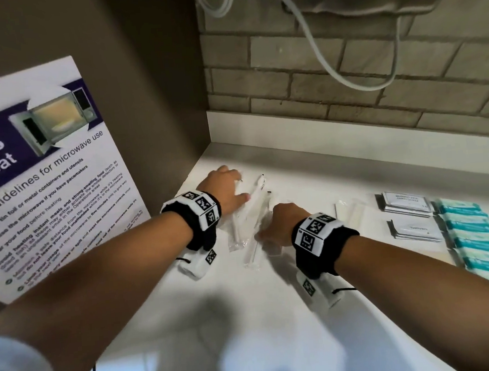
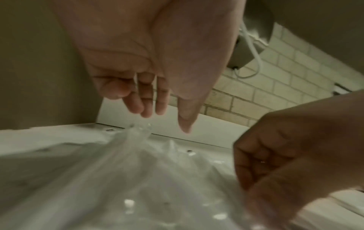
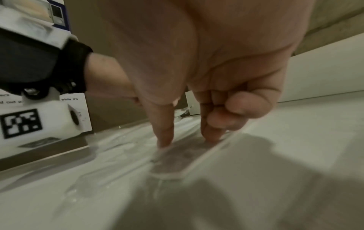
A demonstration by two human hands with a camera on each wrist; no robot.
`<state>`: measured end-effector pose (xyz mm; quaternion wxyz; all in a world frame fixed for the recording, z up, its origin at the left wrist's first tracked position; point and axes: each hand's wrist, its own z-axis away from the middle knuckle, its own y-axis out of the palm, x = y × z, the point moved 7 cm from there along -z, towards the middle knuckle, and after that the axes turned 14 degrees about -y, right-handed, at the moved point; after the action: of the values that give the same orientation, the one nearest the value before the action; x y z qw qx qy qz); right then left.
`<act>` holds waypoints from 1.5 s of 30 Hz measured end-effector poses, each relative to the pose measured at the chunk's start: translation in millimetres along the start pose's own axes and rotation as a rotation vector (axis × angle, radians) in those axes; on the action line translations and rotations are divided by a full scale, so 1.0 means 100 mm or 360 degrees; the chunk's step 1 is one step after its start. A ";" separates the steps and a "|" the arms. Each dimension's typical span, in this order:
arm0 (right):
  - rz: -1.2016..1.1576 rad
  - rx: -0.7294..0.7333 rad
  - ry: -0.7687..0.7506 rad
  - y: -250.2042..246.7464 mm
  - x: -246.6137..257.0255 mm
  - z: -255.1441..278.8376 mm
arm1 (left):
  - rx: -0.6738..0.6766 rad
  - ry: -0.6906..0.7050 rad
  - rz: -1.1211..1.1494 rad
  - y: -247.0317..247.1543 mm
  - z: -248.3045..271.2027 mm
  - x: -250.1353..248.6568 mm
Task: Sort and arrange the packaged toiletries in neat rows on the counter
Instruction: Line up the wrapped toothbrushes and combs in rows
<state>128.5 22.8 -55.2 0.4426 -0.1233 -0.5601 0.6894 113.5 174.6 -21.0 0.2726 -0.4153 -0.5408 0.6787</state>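
Note:
A loose pile of long clear-wrapped packets (image 1: 248,214) (image 2: 138,163) lies on the white counter (image 1: 275,313) near the left wall. My left hand (image 1: 235,189) (image 2: 167,119) hangs over the pile's far end, fingers loosely straight and pointing down, holding nothing. My right hand (image 1: 269,230) (image 3: 189,138) is at the pile's near right side. Its thumb and curled fingertips pinch one flat clear packet (image 3: 183,158) that lies on the counter. Further right are two clear packets (image 1: 349,212), two stacks of white sachets (image 1: 406,204) and a row of teal packets (image 1: 472,236).
A microwave guidelines poster (image 1: 48,176) leans on the brown wall at the left. The brick back wall (image 1: 346,91) has a white cable (image 1: 315,55) hanging in front of it. Bare counter lies in front of the pile, towards me.

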 end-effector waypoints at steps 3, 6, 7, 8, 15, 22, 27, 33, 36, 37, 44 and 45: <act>-0.0062 -0.0018 0.0021 -0.03 -0.03 -0.03 | 0.0142 0.0262 -0.0163 0.16 0.15 -0.28; -0.0082 -0.0084 0.0087 -0.09 -0.14 -0.04 | 0.0332 0.0161 -0.0304 0.31 0.14 -0.21; -0.0095 -0.0102 0.0118 -0.11 -0.19 -0.04 | 0.0335 0.0100 -0.0276 0.32 0.12 -0.15; -0.0102 -0.0119 0.0144 -0.13 -0.22 -0.04 | 0.0327 0.0053 -0.0237 0.31 0.10 -0.10; -0.0078 -0.0115 0.0153 -0.21 -0.31 -0.06 | 0.0149 -0.0227 -0.0247 0.15 0.04 -0.05; -0.0338 -0.0421 -0.0074 -0.44 -0.18 -0.10 | 0.0162 -0.0293 -0.0285 0.11 -0.04 -0.05; -0.0529 -0.0604 -0.0261 -0.39 -0.01 -0.17 | 0.0137 -0.0348 0.0152 0.07 -0.06 -0.01; -0.0752 -0.0761 -0.0398 -0.40 0.18 -0.20 | 0.0179 -0.0176 0.1071 -0.07 -0.07 -0.02; -0.0770 -0.0772 -0.0459 -0.42 0.32 -0.24 | 0.0242 -0.0210 0.1261 -0.07 -0.04 0.02; -0.0773 -0.0752 -0.0483 -0.42 0.36 -0.25 | 0.0233 -0.0231 0.1319 -0.07 -0.04 0.05; -0.0309 -0.0437 -0.0478 -0.38 0.42 -0.31 | 0.0178 -0.0282 0.1148 -0.03 -0.06 0.33; -0.0118 -0.0266 -0.0472 -0.29 0.42 -0.30 | 0.0161 -0.0299 0.1125 -0.02 -0.07 0.37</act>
<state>138.2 74.1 -26.1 0.3685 -0.0358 -0.6787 0.6342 100.8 208.7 -29.1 -0.0092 -0.4984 -0.3525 0.7920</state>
